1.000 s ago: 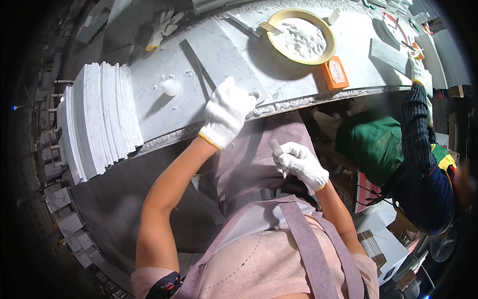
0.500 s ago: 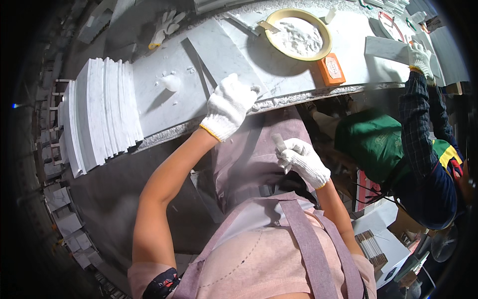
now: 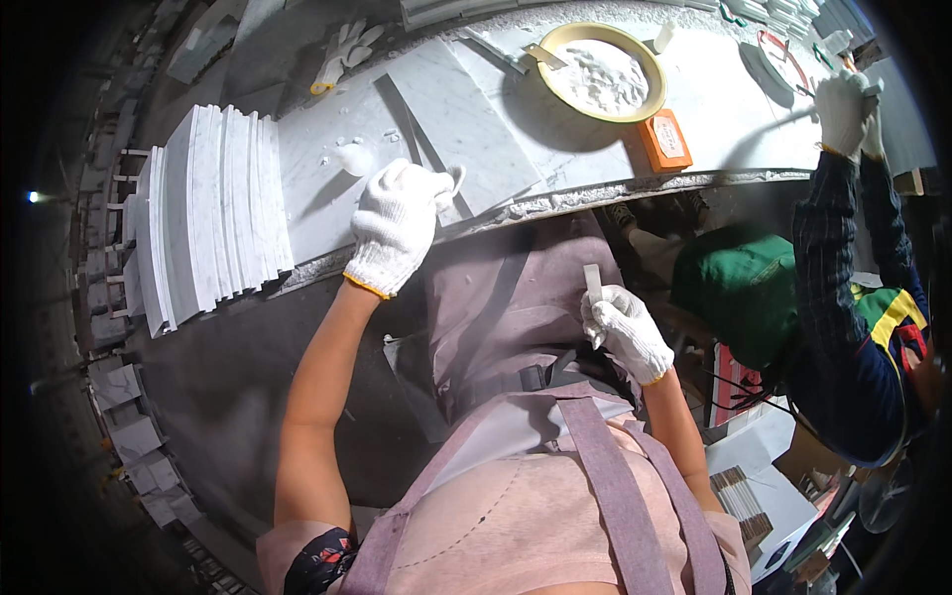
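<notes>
While the right hand pinches a pale strip, lower end hidden | left hand half-curled, any hold unclear

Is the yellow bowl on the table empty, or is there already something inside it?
Not empty: the bowl holds a lumpy white heap that spreads over most of its inside.

Head-worn wide fisheye; looks steeply down; workbench across the top.
</notes>
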